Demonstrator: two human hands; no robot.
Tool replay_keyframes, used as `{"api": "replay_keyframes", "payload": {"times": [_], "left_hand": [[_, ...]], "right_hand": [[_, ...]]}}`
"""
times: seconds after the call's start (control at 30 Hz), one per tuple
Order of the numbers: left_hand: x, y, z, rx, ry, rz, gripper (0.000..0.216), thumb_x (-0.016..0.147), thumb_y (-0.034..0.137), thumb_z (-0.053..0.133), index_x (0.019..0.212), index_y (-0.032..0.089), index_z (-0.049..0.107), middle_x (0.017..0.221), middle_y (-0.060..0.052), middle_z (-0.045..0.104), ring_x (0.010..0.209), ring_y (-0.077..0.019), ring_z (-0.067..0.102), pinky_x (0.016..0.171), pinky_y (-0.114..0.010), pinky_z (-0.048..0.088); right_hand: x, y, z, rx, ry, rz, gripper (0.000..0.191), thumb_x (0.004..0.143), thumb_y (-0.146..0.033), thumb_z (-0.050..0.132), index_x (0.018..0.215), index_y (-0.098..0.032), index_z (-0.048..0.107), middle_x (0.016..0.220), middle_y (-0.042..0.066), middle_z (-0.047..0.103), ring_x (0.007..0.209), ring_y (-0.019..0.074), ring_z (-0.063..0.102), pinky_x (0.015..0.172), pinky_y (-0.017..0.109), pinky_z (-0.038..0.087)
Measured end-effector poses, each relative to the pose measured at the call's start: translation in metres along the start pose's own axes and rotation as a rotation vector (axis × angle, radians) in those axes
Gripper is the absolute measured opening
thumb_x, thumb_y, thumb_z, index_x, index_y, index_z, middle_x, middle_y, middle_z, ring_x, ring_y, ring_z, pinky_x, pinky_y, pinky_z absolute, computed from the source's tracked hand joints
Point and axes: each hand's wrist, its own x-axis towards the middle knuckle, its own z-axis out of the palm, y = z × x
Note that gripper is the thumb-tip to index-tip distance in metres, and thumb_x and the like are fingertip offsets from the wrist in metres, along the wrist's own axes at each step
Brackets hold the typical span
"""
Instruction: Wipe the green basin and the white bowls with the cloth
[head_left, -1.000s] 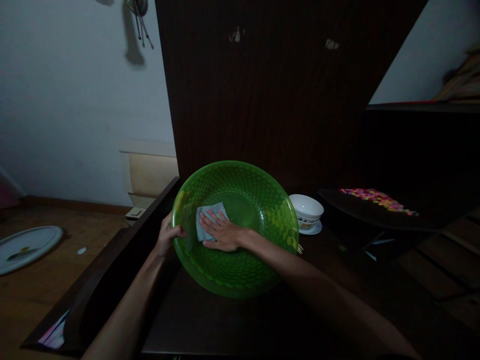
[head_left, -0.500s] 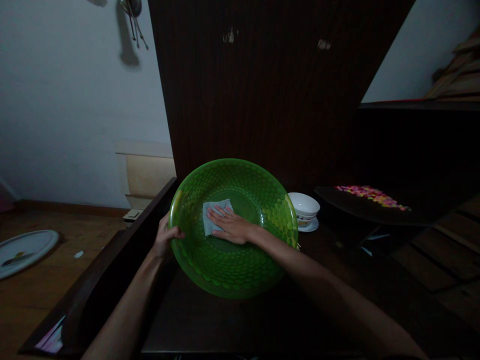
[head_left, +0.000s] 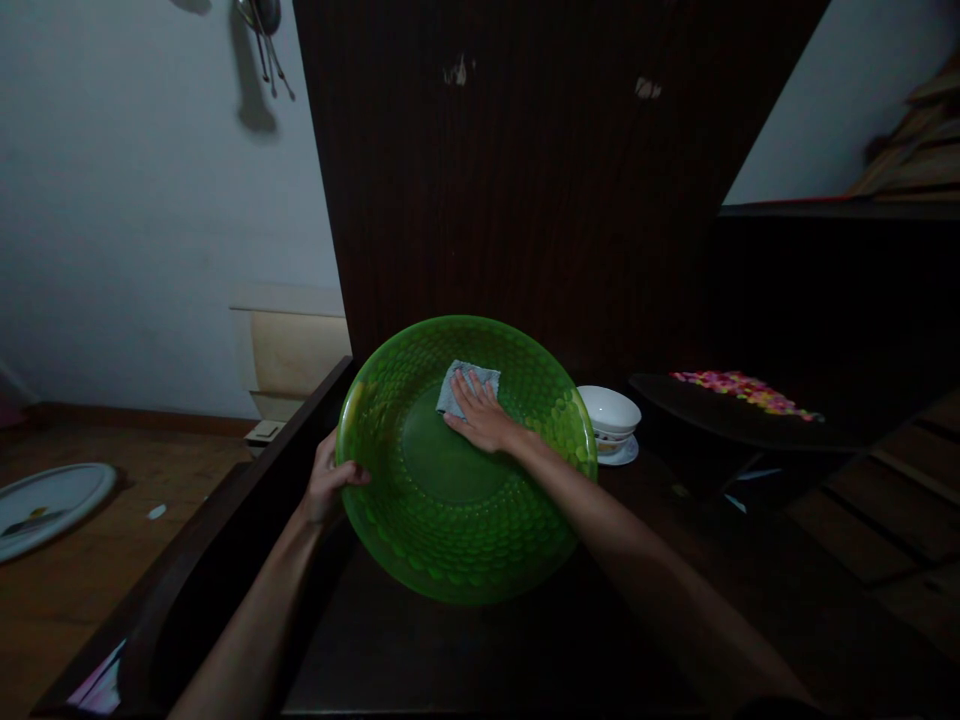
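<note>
A large green plastic basin [head_left: 457, 465] is tilted towards me over a dark wooden surface, its scale-patterned inside showing. My left hand [head_left: 334, 478] grips its left rim, thumb over the inner edge and the other fingers hidden behind. Inside, a small light grey cloth [head_left: 453, 388] lies against the upper inner wall. My right hand [head_left: 481, 412] presses flat on that cloth with fingers stretched out and slightly apart.
White bowls [head_left: 611, 408] are stacked on a plate [head_left: 621, 455] right of the basin. A dark board [head_left: 720, 415] with pink and yellow decoration stands farther right. At the left runs a dark wooden side rail [head_left: 247, 500]; a white oval lid-like object [head_left: 60, 500] lies on the floor.
My right hand and the cloth under it have slid up and to the right, from the basin's bottom to its upper wall. My left hand keeps its grip on the rim.
</note>
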Motion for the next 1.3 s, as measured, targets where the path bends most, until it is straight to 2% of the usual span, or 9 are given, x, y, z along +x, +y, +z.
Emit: {"api": "replay_keyframes", "payload": {"times": [0.17, 0.27, 0.47, 0.73, 0.93, 1.0, 1.1, 1.17, 1.3], "left_hand": [[0.001, 0.0, -0.001, -0.015, 0.01, -0.006, 0.038, 0.044, 0.018, 0.064, 0.082, 0.019, 0.072, 0.062, 0.001, 0.064, 0.052, -0.0153, 0.053, 0.042, -0.022, 0.042], [0.002, 0.003, 0.002, -0.022, 0.014, 0.001, 0.035, 0.044, 0.018, 0.063, 0.078, 0.018, 0.072, 0.06, 0.001, 0.063, 0.051, -0.0146, 0.052, 0.041, -0.022, 0.042], [0.003, 0.003, 0.007, -0.058, 0.042, -0.014, 0.036, 0.044, 0.017, 0.062, 0.078, 0.018, 0.07, 0.061, 0.002, 0.062, 0.052, -0.0137, 0.051, 0.043, -0.022, 0.041], [0.007, -0.003, 0.004, -0.065, 0.066, -0.006, 0.036, 0.044, 0.018, 0.059, 0.078, 0.017, 0.07, 0.063, 0.001, 0.063, 0.053, -0.0144, 0.053, 0.045, -0.022, 0.043], [0.009, -0.005, 0.0, -0.063, 0.065, 0.012, 0.037, 0.045, 0.017, 0.06, 0.08, 0.018, 0.07, 0.062, 0.001, 0.063, 0.052, -0.0147, 0.053, 0.042, -0.022, 0.042], [0.009, -0.007, -0.001, -0.06, 0.061, 0.017, 0.036, 0.045, 0.018, 0.06, 0.079, 0.018, 0.07, 0.061, 0.002, 0.062, 0.051, -0.0144, 0.052, 0.042, -0.022, 0.041], [0.009, -0.008, -0.002, -0.055, 0.058, 0.015, 0.035, 0.044, 0.018, 0.06, 0.078, 0.017, 0.07, 0.06, 0.002, 0.062, 0.05, -0.014, 0.051, 0.041, -0.022, 0.04], [0.009, -0.008, -0.002, -0.055, 0.057, 0.01, 0.036, 0.043, 0.018, 0.061, 0.078, 0.017, 0.07, 0.06, 0.001, 0.062, 0.05, -0.0141, 0.051, 0.041, -0.022, 0.041], [0.007, -0.008, -0.001, -0.055, 0.054, 0.005, 0.036, 0.044, 0.018, 0.06, 0.079, 0.017, 0.07, 0.059, 0.002, 0.059, 0.051, -0.0134, 0.049, 0.042, -0.022, 0.039]], "right_hand": [[0.008, -0.022, 0.009, -0.002, 0.005, -0.036, 0.089, 0.097, -0.068, 0.014, 0.159, -0.006, -0.002, 0.166, 0.011, -0.011, 0.151, 0.0292, -0.018, 0.123, 0.053, -0.007], [0.009, -0.036, 0.016, -0.001, -0.021, -0.114, 0.088, 0.097, -0.069, 0.016, 0.159, -0.008, 0.002, 0.166, 0.01, -0.008, 0.152, 0.0287, -0.018, 0.123, 0.052, -0.007], [0.0, -0.057, 0.033, 0.071, -0.192, -0.183, 0.083, 0.1, -0.063, 0.018, 0.159, -0.009, -0.004, 0.165, 0.01, -0.015, 0.149, 0.0288, -0.024, 0.122, 0.054, -0.009], [-0.04, -0.055, 0.039, 0.175, -0.439, -0.295, 0.081, 0.098, -0.065, 0.029, 0.16, -0.015, 0.01, 0.167, 0.008, -0.004, 0.152, 0.0287, -0.015, 0.124, 0.052, -0.002], [-0.067, -0.044, 0.031, 0.172, -0.557, -0.264, 0.081, 0.096, -0.065, 0.037, 0.159, -0.018, 0.017, 0.167, 0.005, 0.004, 0.153, 0.0284, -0.008, 0.125, 0.05, 0.003], [-0.07, -0.035, 0.025, 0.154, -0.557, -0.236, 0.081, 0.096, -0.067, 0.035, 0.159, -0.019, 0.017, 0.167, 0.004, 0.007, 0.154, 0.0266, -0.002, 0.126, 0.046, 0.006], [-0.07, -0.015, 0.014, 0.121, -0.49, -0.158, 0.086, 0.096, -0.069, 0.026, 0.159, -0.013, 0.01, 0.167, 0.007, 0.004, 0.154, 0.0271, -0.001, 0.126, 0.046, 0.007], [-0.066, 0.001, 0.007, 0.09, -0.411, -0.084, 0.091, 0.095, -0.07, 0.024, 0.159, -0.009, 0.004, 0.166, 0.01, 0.0, 0.153, 0.0289, -0.004, 0.126, 0.048, 0.006], [-0.053, 0.022, 0.001, 0.031, -0.226, 0.038, 0.092, 0.093, -0.071, 0.024, 0.16, -0.011, 0.001, 0.166, 0.008, -0.004, 0.152, 0.0322, -0.011, 0.124, 0.054, -0.002]]}}
